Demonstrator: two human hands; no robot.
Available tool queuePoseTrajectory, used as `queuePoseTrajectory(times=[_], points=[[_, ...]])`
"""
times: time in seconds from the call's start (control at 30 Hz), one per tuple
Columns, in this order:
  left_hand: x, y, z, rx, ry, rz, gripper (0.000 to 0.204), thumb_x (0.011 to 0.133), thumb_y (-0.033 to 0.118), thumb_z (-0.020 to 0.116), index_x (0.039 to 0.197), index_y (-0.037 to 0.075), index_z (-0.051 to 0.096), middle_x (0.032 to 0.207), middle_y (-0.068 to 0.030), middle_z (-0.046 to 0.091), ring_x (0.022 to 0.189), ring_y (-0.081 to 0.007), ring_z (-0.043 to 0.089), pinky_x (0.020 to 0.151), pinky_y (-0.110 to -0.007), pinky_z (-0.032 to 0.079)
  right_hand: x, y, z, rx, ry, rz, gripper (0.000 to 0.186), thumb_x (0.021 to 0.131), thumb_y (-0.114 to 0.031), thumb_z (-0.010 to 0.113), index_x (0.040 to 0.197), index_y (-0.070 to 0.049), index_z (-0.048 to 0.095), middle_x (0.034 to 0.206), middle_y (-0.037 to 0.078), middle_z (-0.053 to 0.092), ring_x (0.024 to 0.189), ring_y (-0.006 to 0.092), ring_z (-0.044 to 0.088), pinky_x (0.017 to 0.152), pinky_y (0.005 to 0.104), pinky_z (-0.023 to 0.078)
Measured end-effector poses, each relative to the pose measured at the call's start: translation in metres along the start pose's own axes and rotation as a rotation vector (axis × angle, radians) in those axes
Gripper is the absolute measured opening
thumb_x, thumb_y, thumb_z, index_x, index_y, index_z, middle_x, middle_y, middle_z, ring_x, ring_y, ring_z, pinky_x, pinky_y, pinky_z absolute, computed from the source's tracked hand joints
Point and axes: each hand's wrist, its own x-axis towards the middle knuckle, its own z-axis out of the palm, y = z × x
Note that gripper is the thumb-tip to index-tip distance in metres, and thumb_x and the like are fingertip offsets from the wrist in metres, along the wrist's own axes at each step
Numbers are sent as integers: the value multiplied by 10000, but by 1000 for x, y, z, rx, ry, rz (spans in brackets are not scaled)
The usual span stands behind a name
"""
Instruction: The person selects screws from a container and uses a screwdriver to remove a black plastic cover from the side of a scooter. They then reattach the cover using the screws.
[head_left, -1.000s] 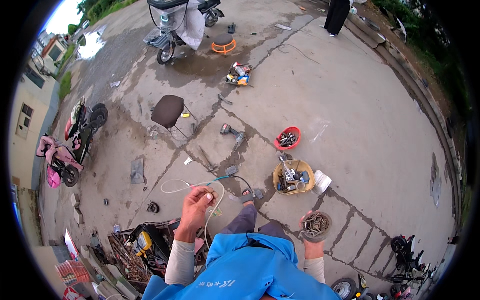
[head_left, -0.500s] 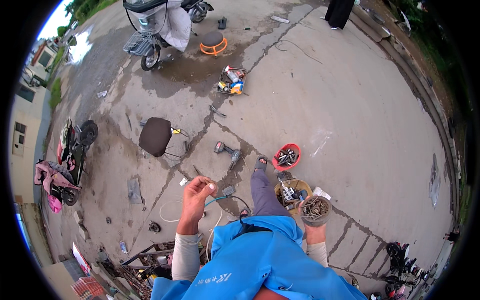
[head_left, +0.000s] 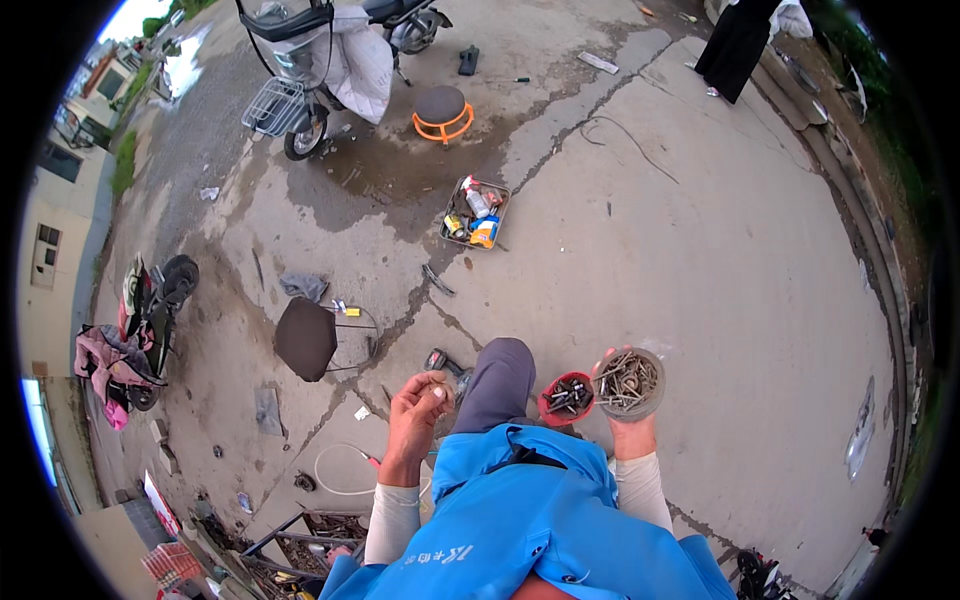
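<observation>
- Carried load: a round bowl (head_left: 636,413) of loose screws and bolts (head_left: 627,380) sits in the right hand (head_left: 631,436), out to the person's right, above the concrete ground (head_left: 720,280). The right fingers hold it, with the thumb along the left rim.
- Left hand (head_left: 414,418): raised and empty of any large object; its fingers are curled narrow. Whether thumb and forefinger pinch a small piece cannot be told.
- Good carrying, as judged here: the rim is best kept level and the palm well beneath the weight, since the heap rises near the edge and a tilt could shed loose pieces.
- Footing: the bent leg (head_left: 495,375) hides the ground before it; short, even steps suit a one-handed load. The power drill (head_left: 437,360), partly covered by the left hand, and the red bowl (head_left: 553,415) of dark metal parts (head_left: 569,396) call for clearance.
- Compared with half a second ago: the red bowl, then apart from the carried bowl, now appears just beside its left rim; actual contact cannot be told.
- Also changed: the tan basket drops from sight, the drill loses its full outline, and a raised knee replaces the sandalled foot. The right hand's grip on the bowl remains.
</observation>
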Motion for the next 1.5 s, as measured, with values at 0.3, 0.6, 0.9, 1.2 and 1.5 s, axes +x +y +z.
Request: queuePoseTrajectory(times=[0.3, 0.6, 0.9, 1.2, 1.5], points=[[180, 34, 75, -23, -79, -207, 244, 921, 21, 612, 1162, -16, 613, 853, -72, 652, 753, -160, 632, 691, -281, 514, 159, -30, 46, -34, 39, 0, 371, 1013, -370, 522, 1181, -93, 703, 1212, 101, 705, 1171, 332, 648, 1020, 561, 505], [359, 145, 192, -56, -216, -205, 176, 919, 21, 480, 1066, 15, 577, 788, -93, 628, 716, -178, 604, 640, -291, 478, 317, -95, 170, 3, 44, -125, 378, 1013, -356, 525, 1207, -74, 684, 1205, 115, 703, 1175, 339, 640, 1024, 553, 500], [460, 205, 198, -183, -103, -129, 46, 898, 63, 476, 929, 58, 510, 686, -57, 516, 611, -174, 506, 555, -284, 431, 457, -110, 221, 12, 122, -132, 358, 1019, -351, 517, 1150, -76, 705, 1160, 110, 718, 1142, 333, 650, 986, 542, 529], [653, 262, 237, -230, 0, -101, 43, 880, 40, 487, 853, 65, 508, 752, -62, 517, 660, -170, 513, 563, -279, 426, 683, -104, 312, 103, 188, 31, 346, 1015, -329, 522, 1133, -65, 712, 1160, 107, 719, 1169, 349, 633, 1007, 570, 513], [856, 350, 326, 20, -10, -174, 93, 850, 12, 486, 771, 31, 529, 775, -68, 518, 635, -108, 384, 584, -245, 325, 891, -98, 453, -32, 153, 231, 376, 1025, -337, 517, 1216, -52, 672, 1201, 115, 701, 1182, 330, 636, 995, 552, 531]])
